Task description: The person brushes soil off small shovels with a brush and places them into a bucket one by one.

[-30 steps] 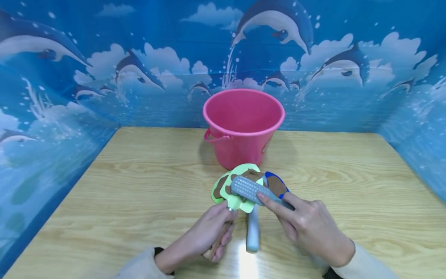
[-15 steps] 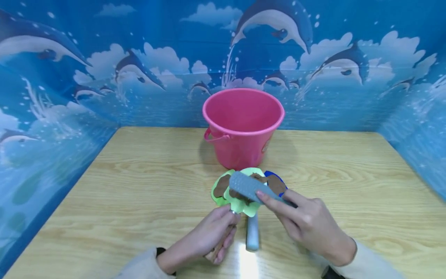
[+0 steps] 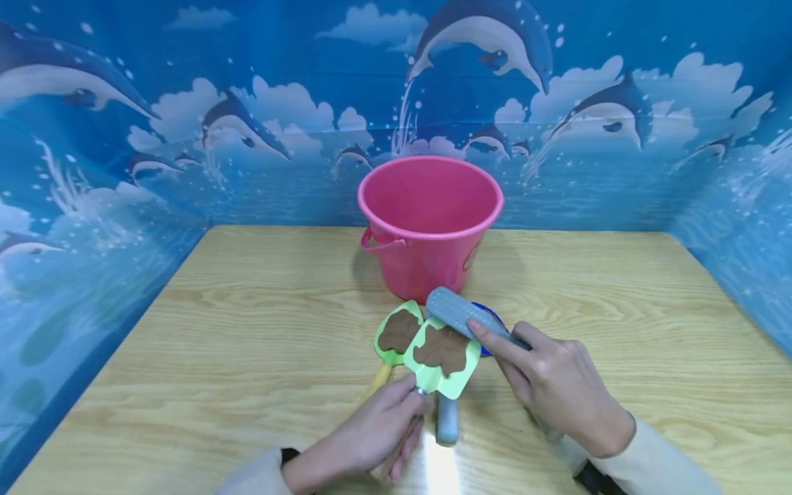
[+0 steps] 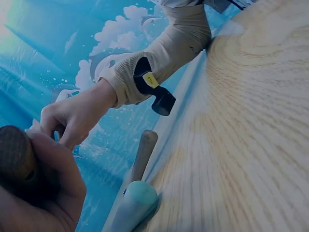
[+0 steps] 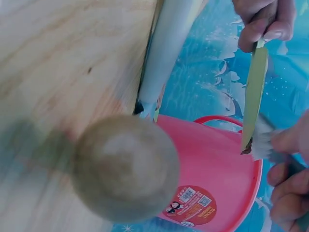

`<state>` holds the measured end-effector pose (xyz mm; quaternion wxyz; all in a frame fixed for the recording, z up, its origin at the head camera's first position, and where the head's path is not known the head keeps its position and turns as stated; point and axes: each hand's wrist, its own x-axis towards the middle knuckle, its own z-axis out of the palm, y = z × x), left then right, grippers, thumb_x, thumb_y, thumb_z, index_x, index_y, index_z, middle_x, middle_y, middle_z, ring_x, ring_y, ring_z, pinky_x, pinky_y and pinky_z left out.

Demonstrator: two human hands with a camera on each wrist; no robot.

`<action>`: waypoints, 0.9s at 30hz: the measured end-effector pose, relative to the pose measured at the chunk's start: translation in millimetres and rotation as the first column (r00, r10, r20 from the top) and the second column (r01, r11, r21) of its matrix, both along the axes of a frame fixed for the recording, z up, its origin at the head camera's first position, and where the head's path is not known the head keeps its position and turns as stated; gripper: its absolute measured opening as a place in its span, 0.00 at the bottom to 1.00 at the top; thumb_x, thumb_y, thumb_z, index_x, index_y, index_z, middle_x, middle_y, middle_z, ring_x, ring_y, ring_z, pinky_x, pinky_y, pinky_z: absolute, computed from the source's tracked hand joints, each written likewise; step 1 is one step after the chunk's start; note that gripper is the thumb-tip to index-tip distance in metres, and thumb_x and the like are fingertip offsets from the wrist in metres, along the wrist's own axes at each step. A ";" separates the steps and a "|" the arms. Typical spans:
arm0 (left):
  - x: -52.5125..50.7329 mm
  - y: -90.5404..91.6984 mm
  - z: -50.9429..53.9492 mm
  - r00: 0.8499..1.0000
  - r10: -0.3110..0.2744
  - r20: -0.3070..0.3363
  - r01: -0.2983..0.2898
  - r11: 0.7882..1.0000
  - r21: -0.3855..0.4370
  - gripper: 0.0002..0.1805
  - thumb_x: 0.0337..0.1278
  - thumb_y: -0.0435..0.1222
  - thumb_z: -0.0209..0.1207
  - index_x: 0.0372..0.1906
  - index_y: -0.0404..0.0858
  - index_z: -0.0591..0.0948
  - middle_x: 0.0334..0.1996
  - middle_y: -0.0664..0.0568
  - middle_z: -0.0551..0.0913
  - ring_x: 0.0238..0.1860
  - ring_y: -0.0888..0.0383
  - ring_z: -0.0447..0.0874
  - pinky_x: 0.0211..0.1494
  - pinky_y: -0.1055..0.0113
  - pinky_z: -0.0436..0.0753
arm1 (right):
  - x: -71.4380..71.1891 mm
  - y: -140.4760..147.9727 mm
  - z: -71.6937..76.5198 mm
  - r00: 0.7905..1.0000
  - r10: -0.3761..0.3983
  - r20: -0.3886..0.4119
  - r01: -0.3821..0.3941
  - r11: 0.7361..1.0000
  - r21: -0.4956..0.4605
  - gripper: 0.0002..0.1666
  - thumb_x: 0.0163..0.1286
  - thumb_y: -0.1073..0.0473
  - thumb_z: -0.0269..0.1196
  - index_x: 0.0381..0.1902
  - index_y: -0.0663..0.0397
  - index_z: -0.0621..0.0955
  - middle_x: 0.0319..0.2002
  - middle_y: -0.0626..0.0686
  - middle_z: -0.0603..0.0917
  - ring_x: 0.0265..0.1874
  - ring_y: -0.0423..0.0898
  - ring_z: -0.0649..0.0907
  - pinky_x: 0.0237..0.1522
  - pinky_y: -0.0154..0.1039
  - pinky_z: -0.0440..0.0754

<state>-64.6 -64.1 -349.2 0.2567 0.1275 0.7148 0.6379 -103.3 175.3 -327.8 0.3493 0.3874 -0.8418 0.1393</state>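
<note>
Evidently, both grips are occupied. The left hand (image 3: 385, 418) is curled round the wooden handle (image 4: 14, 152) of a pale green trowel (image 3: 433, 378), blade raised above the tabletop and patch upward, a hold that seems meant to keep the soiled face steady. The right hand (image 3: 553, 375) holds a grey-blue brush (image 3: 454, 313), one finger laid along its back, presumably for control of the pressure. Its head overlaps the trowel's upper edge with bristles facing down; whether they make contact cannot be confirmed.

A brown patch (image 3: 441, 349) covers much of the trowel's blade. Below and beyond, a bright green shovel (image 3: 390, 355), also brown-patched, lies beside a blue tool (image 3: 489, 314) largely hidden by the brush. A grey-blue handle (image 3: 447, 421) rests near the left hand; its head is covered.

Behind these, a pink bucket (image 3: 427, 271) stands upright on the table (image 3: 216, 357), apparently set back to leave working room.
</note>
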 end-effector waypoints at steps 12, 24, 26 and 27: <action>-4.6 -4.5 3.5 0.999 0.036 0.030 -0.038 0.997 0.061 0.11 0.67 0.38 0.44 0.41 0.32 0.70 0.11 0.52 0.68 0.03 0.60 0.65 0.04 0.67 0.69 | 13.4 -11.2 0.1 0.987 0.140 0.074 -0.144 0.988 0.053 0.23 0.79 0.50 0.42 0.56 0.43 0.82 0.24 0.43 0.68 0.15 0.29 0.57 0.14 0.16 0.51; -3.7 -4.0 3.4 1.000 0.027 -0.004 -0.027 0.998 0.053 0.09 0.68 0.37 0.44 0.34 0.34 0.68 0.11 0.51 0.68 0.03 0.58 0.65 0.04 0.65 0.69 | 7.7 -6.9 0.9 0.998 0.056 -0.002 -0.056 0.998 0.010 0.23 0.78 0.52 0.42 0.55 0.45 0.82 0.24 0.47 0.71 0.14 0.32 0.60 0.09 0.22 0.56; -3.4 -3.8 3.4 1.000 0.030 -0.002 -0.030 0.998 0.051 0.09 0.68 0.37 0.44 0.35 0.34 0.68 0.11 0.51 0.68 0.03 0.58 0.65 0.04 0.65 0.69 | 7.0 -5.8 1.0 0.999 0.043 -0.003 -0.043 0.999 0.010 0.23 0.78 0.51 0.42 0.55 0.46 0.83 0.23 0.47 0.70 0.13 0.32 0.59 0.09 0.22 0.56; -3.3 -3.7 3.4 1.000 0.031 -0.002 -0.031 0.998 0.050 0.09 0.68 0.37 0.44 0.35 0.34 0.68 0.11 0.51 0.68 0.03 0.58 0.65 0.04 0.65 0.69 | 6.8 -5.3 1.2 0.999 0.033 -0.004 -0.033 0.999 0.011 0.23 0.78 0.51 0.42 0.55 0.46 0.83 0.23 0.47 0.70 0.13 0.32 0.59 0.09 0.22 0.56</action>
